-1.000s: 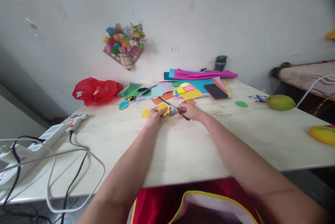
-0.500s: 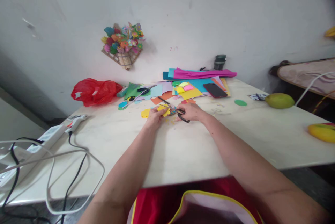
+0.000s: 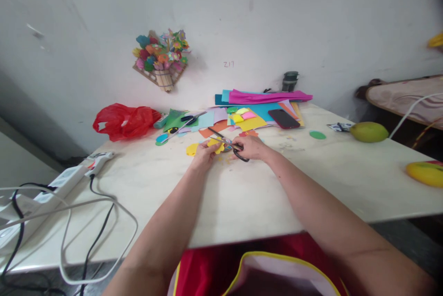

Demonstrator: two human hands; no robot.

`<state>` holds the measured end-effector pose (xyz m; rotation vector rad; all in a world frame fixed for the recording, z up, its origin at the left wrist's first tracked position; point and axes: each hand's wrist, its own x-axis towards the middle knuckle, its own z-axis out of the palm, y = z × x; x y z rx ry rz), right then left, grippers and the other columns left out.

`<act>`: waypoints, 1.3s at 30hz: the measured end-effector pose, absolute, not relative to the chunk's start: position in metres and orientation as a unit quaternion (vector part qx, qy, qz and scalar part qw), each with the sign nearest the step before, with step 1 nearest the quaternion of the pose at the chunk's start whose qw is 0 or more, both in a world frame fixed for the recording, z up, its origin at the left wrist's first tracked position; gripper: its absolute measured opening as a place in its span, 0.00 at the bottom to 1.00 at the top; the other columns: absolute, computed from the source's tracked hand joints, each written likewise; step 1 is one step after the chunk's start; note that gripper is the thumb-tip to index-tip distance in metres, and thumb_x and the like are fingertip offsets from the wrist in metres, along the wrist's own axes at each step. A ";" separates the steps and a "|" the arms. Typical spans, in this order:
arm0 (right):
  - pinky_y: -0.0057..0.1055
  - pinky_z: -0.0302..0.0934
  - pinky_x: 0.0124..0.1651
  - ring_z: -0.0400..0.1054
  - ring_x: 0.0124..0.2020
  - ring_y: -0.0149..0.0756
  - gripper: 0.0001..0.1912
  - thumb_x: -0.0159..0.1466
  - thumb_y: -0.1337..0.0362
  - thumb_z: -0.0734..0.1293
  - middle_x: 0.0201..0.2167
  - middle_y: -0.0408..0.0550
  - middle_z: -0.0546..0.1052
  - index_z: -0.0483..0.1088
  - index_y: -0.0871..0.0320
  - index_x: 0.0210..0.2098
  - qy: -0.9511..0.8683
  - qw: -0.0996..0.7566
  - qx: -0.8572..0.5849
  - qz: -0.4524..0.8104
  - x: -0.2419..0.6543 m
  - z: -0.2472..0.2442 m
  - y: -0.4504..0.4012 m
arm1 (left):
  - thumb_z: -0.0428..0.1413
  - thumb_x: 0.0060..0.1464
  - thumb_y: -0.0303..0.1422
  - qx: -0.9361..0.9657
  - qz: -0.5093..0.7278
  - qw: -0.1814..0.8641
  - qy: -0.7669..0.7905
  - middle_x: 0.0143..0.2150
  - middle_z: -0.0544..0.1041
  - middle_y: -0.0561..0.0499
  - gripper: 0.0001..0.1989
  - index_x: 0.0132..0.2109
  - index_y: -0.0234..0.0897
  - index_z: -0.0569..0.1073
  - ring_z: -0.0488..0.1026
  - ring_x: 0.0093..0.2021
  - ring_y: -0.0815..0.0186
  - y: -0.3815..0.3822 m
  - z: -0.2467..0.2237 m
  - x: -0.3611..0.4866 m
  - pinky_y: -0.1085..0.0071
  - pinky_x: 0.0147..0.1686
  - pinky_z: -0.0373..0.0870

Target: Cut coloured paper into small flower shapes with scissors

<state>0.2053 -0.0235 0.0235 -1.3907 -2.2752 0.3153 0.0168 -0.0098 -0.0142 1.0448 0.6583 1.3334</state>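
Note:
My left hand (image 3: 205, 154) pinches a yellow paper piece with a scalloped edge (image 3: 216, 145). My right hand (image 3: 249, 147) is closed round the black handles of a pair of scissors (image 3: 240, 151), whose blades are spread and point left at the yellow paper. Whether the blades touch it I cannot tell. Another yellow paper shape (image 3: 191, 149) lies just left of my left hand. Behind my right hand an orange-red paper shape (image 3: 250, 133) shows in part. Tiny yellow scraps (image 3: 224, 160) are scattered on the table below the scissors.
Coloured paper sheets (image 3: 258, 123), a phone (image 3: 284, 119) and second scissors (image 3: 192, 118) lie at the back. A red plastic bag (image 3: 125, 121) is at back left, a power strip (image 3: 44, 199) with looping cables at left. A green mango (image 3: 368, 131) and a yellow fruit (image 3: 425, 173) sit right.
The view has shifted very slightly. Both hands keep nearly the same place, with the yellow paper and the scissors still held.

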 end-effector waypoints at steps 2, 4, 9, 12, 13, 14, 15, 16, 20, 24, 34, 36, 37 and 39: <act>0.25 0.52 0.29 0.68 0.29 0.33 0.20 0.46 0.49 0.71 0.26 0.39 0.76 0.72 0.52 0.35 -0.825 0.227 -0.505 0.114 0.205 0.023 -0.024 | 0.66 0.34 0.28 0.451 0.581 0.614 0.287 0.29 0.77 0.46 0.12 0.30 0.30 0.76 0.73 0.29 0.66 -0.009 -0.015 0.017 0.70 0.34 0.68; 0.25 0.52 0.29 0.68 0.29 0.33 0.20 0.46 0.49 0.71 0.26 0.39 0.76 0.72 0.52 0.34 -0.824 0.226 -0.506 0.113 0.205 0.024 -0.024 | 0.66 0.34 0.28 0.445 0.583 0.615 0.288 0.30 0.77 0.46 0.12 0.30 0.30 0.76 0.73 0.30 0.66 -0.009 -0.016 0.017 0.70 0.35 0.68; 0.25 0.52 0.28 0.68 0.29 0.33 0.20 0.46 0.49 0.71 0.26 0.39 0.76 0.72 0.52 0.34 -0.825 0.226 -0.506 0.110 0.205 0.024 -0.025 | 0.67 0.33 0.28 0.442 0.584 0.619 0.284 0.30 0.78 0.47 0.13 0.30 0.30 0.76 0.74 0.30 0.66 -0.008 -0.016 0.017 0.70 0.36 0.68; 0.25 0.51 0.28 0.68 0.29 0.33 0.19 0.46 0.49 0.71 0.26 0.39 0.76 0.72 0.52 0.34 -0.824 0.225 -0.508 0.109 0.204 0.025 -0.025 | 0.67 0.33 0.29 0.445 0.581 0.619 0.285 0.30 0.78 0.46 0.13 0.31 0.30 0.76 0.74 0.30 0.65 -0.008 -0.017 0.016 0.70 0.36 0.68; 0.25 0.51 0.28 0.68 0.29 0.33 0.19 0.46 0.49 0.71 0.26 0.39 0.76 0.72 0.52 0.34 -0.823 0.224 -0.510 0.109 0.204 0.025 -0.025 | 0.67 0.33 0.29 0.445 0.581 0.620 0.285 0.31 0.78 0.46 0.13 0.31 0.30 0.76 0.74 0.30 0.65 -0.008 -0.017 0.016 0.69 0.36 0.69; 0.25 0.51 0.28 0.68 0.29 0.33 0.19 0.46 0.49 0.71 0.26 0.40 0.76 0.72 0.52 0.34 -0.823 0.223 -0.511 0.110 0.204 0.025 -0.025 | 0.67 0.33 0.29 0.444 0.581 0.620 0.284 0.31 0.78 0.46 0.13 0.31 0.30 0.76 0.74 0.31 0.65 -0.008 -0.017 0.016 0.69 0.36 0.69; 0.25 0.51 0.28 0.68 0.29 0.33 0.19 0.46 0.48 0.71 0.26 0.40 0.76 0.72 0.52 0.34 -0.822 0.223 -0.512 0.110 0.204 0.025 -0.025 | 0.67 0.33 0.29 0.443 0.581 0.621 0.283 0.31 0.78 0.46 0.13 0.31 0.30 0.76 0.74 0.31 0.65 -0.008 -0.017 0.016 0.70 0.36 0.69; 0.25 0.51 0.28 0.68 0.29 0.33 0.19 0.46 0.48 0.70 0.26 0.40 0.76 0.72 0.52 0.34 -0.822 0.223 -0.512 0.112 0.204 0.026 -0.025 | 0.67 0.33 0.29 0.443 0.582 0.621 0.282 0.31 0.78 0.46 0.13 0.31 0.30 0.76 0.74 0.31 0.65 -0.008 -0.017 0.016 0.70 0.36 0.69; 0.25 0.51 0.28 0.67 0.28 0.32 0.19 0.47 0.49 0.70 0.26 0.39 0.76 0.72 0.53 0.34 -0.824 0.225 -0.507 0.113 0.204 0.026 -0.025 | 0.67 0.33 0.28 0.443 0.582 0.621 0.282 0.30 0.78 0.47 0.12 0.30 0.30 0.76 0.74 0.30 0.66 -0.008 -0.016 0.016 0.71 0.36 0.69; 0.25 0.50 0.28 0.67 0.28 0.32 0.19 0.47 0.49 0.70 0.25 0.39 0.75 0.72 0.53 0.34 -0.825 0.223 -0.507 0.115 0.204 0.026 -0.025 | 0.66 0.34 0.28 0.442 0.582 0.622 0.281 0.30 0.78 0.47 0.12 0.30 0.30 0.76 0.74 0.30 0.66 -0.008 -0.016 0.016 0.72 0.35 0.69; 0.24 0.47 0.25 0.61 0.23 0.29 0.18 0.45 0.51 0.71 0.20 0.38 0.70 0.71 0.56 0.31 -0.812 0.258 -0.496 0.167 0.206 0.019 -0.018 | 0.67 0.33 0.30 0.439 0.585 0.620 0.284 0.29 0.77 0.47 0.14 0.30 0.29 0.76 0.75 0.30 0.64 -0.007 -0.016 0.016 0.70 0.33 0.69; 0.24 0.47 0.24 0.58 0.21 0.27 0.18 0.46 0.51 0.71 0.17 0.37 0.67 0.70 0.58 0.29 -0.802 0.297 -0.473 0.210 0.207 0.012 -0.013 | 0.67 0.33 0.31 0.438 0.581 0.622 0.290 0.30 0.78 0.46 0.15 0.32 0.29 0.76 0.75 0.30 0.63 -0.007 -0.017 0.015 0.69 0.33 0.70; 0.24 0.47 0.23 0.57 0.20 0.26 0.17 0.47 0.52 0.70 0.17 0.37 0.65 0.69 0.59 0.28 -0.794 0.318 -0.458 0.243 0.208 0.009 -0.010 | 0.67 0.34 0.31 0.438 0.578 0.622 0.294 0.31 0.78 0.46 0.15 0.32 0.29 0.76 0.75 0.30 0.63 -0.007 -0.017 0.015 0.69 0.34 0.70; 0.24 0.49 0.23 0.57 0.20 0.26 0.18 0.46 0.53 0.70 0.18 0.37 0.65 0.68 0.60 0.28 -0.769 0.358 -0.419 0.325 0.208 0.004 -0.004 | 0.67 0.34 0.32 0.442 0.572 0.622 0.301 0.30 0.77 0.46 0.15 0.32 0.29 0.76 0.74 0.28 0.65 -0.007 -0.017 0.014 0.69 0.32 0.70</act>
